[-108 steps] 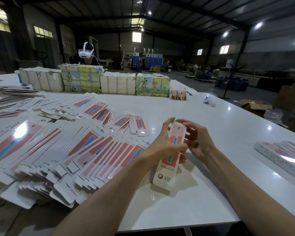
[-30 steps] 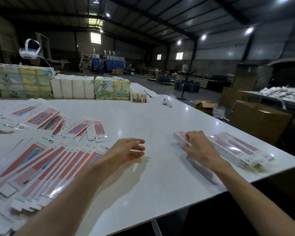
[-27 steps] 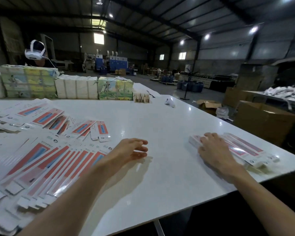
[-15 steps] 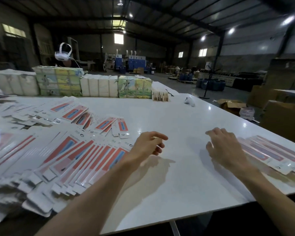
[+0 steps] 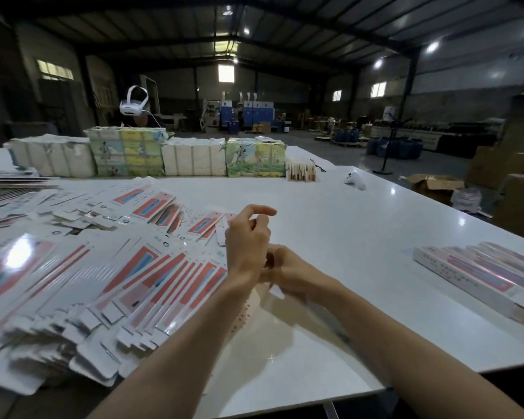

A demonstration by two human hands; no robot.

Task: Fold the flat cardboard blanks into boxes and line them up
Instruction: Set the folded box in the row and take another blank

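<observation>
The two hands have come together over the middle of the table (image 5: 330,225). The left hand (image 5: 248,240) is in front, fingers curled, one finger arched up. The right hand (image 5: 288,272) sits just behind it, its fingers hidden. A blurry fresh blank (image 5: 244,313) hangs under them, and its long side seems to run from 7 to 1 o'clock. I cannot tell which hand grips it.

The pile of flat blanks (image 5: 127,285) lies at 9 o'clock, nearer the left hand. The row of folded boxes (image 5: 481,273) lies at 3 o'clock, well apart, nearer the right hand. I think the finished box must go that way.

Half a second ago the hands were apart, the right one beside the boxes.
</observation>
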